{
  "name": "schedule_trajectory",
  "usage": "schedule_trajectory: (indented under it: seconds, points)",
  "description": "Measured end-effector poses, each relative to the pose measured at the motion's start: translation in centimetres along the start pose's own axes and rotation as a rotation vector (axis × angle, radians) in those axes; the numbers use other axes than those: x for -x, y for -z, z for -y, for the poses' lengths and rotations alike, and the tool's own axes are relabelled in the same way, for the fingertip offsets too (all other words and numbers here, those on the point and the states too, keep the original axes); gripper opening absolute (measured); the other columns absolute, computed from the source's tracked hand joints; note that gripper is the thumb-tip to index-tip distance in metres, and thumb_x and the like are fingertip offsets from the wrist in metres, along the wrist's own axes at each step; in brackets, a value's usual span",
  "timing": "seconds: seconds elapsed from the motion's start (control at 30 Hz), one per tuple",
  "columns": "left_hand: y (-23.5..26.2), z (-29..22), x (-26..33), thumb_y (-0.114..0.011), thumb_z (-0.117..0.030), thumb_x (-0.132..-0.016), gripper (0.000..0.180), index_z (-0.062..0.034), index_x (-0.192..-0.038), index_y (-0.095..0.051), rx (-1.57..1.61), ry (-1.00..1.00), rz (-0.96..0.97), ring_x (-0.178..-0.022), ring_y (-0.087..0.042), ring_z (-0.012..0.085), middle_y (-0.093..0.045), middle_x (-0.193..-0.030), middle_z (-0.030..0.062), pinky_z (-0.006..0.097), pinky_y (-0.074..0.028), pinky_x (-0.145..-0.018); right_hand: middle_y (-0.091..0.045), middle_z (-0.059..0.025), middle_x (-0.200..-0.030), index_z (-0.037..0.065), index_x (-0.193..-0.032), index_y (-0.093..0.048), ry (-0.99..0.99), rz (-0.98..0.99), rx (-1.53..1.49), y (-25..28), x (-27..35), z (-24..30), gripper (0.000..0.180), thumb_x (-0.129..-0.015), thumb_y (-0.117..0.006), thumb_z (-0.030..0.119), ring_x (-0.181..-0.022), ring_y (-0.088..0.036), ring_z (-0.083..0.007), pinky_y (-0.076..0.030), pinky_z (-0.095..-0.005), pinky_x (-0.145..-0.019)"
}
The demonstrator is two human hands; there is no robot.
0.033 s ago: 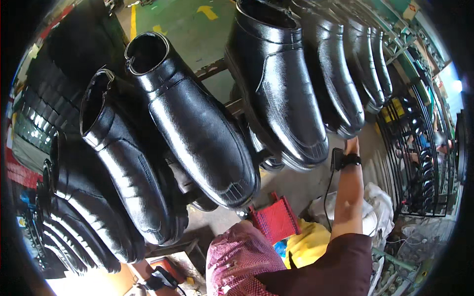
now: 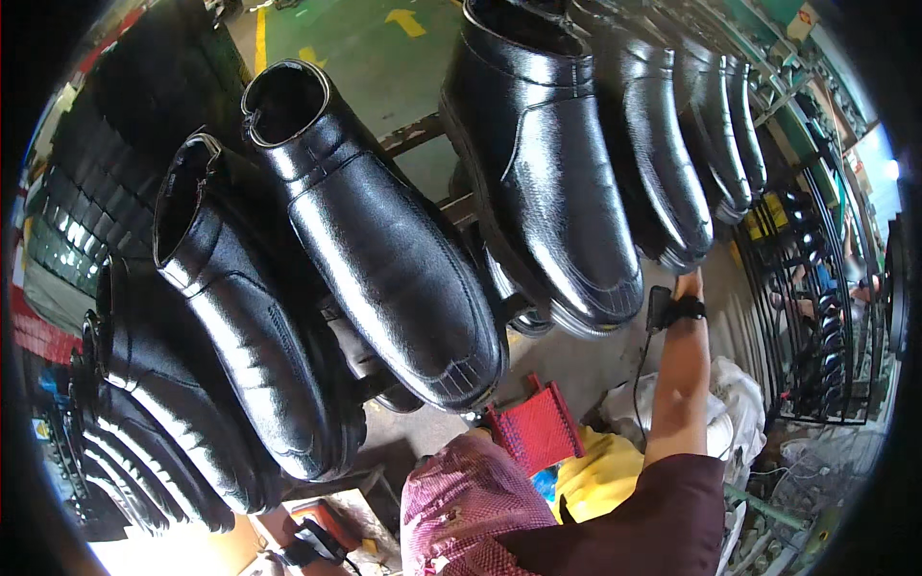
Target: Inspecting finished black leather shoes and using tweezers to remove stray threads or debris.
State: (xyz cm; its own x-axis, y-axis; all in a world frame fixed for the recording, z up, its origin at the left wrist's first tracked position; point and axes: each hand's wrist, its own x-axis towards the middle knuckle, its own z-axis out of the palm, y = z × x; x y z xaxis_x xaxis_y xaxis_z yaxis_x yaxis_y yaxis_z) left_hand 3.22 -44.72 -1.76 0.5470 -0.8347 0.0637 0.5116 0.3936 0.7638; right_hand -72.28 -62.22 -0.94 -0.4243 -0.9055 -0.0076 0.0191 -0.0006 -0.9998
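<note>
Glossy black ankle boots hang toes-down in a row across my view. A large boot (image 2: 394, 250) fills the middle, and another boot (image 2: 557, 182) sits to its right. My right hand (image 2: 689, 282) reaches up behind the toe of a boot further right (image 2: 665, 163); its fingers are hidden there. At the lower left, my left hand (image 2: 275, 525) is just below the toe of a boot (image 2: 197, 422). That boot and others cover its fingers. Whether either hand grips anything does not show.
Behind the boots, a dark rack bar (image 2: 423, 134) crosses above a green floor (image 2: 336, 48). Below are a red woven seat (image 2: 538, 429), a yellow cloth (image 2: 603, 475) and white sacks (image 2: 735, 403). A black metal rack (image 2: 816, 317) stands at right.
</note>
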Motion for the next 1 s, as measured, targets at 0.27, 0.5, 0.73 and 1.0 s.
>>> schedule_trajectory:
  seconds: [0.27, 0.5, 0.73, 1.0]
  points:
    - [0.7, -2.9, 5.4, -0.052, -0.015, -0.092, 0.027, 0.0001, -0.114, -0.057, -0.140, -0.144, -0.174, -0.099, -0.060, 0.0253, -0.062, -0.110, 0.0162, 0.033, -0.050, -0.087, -0.060, -0.0074, -0.110, 0.002, -0.131, -0.045, -0.266, 0.279, -0.496, -6.7, 2.4, -6.5, 0.037, -0.097, -0.037, 0.015, -0.092, -0.058, -0.0164, -0.045, -0.0294, -0.083]
    - [2.7, -11.5, 10.7, -0.053, -0.016, -0.092, 0.027, -0.0002, -0.114, -0.057, -0.336, -0.569, -0.469, -0.098, -0.061, 0.0253, -0.063, -0.108, 0.0160, 0.033, -0.050, -0.086, -0.058, -0.0059, -0.108, 0.002, -0.131, -0.045, -0.472, 0.888, -0.696, -32.4, 5.0, -13.0, 0.037, -0.096, -0.040, 0.013, -0.091, -0.057, -0.0157, -0.045, -0.0287, -0.081]
    - [1.7, -15.0, 8.9, -0.053, -0.017, -0.092, 0.027, -0.0004, -0.113, -0.057, -0.451, -0.678, -0.547, -0.096, -0.061, 0.0254, -0.063, -0.106, 0.0158, 0.033, -0.050, -0.086, -0.057, -0.0045, -0.107, 0.001, -0.131, -0.044, -0.597, 1.122, -0.810, -39.0, 11.7, -17.3, 0.038, -0.094, -0.043, 0.011, -0.089, -0.055, -0.0150, -0.045, -0.0281, -0.079]
    - [0.2, -14.7, 5.2, -0.054, -0.019, -0.092, 0.027, -0.0007, -0.113, -0.057, -0.398, -0.649, -0.607, -0.094, -0.062, 0.0254, -0.064, -0.104, 0.0156, 0.032, -0.050, -0.085, -0.055, -0.0029, -0.105, 0.001, -0.131, -0.044, -0.632, 1.266, -0.759, -39.1, 15.6, -13.8, 0.040, -0.092, -0.046, 0.009, -0.087, -0.054, -0.0141, -0.045, -0.0274, -0.077]
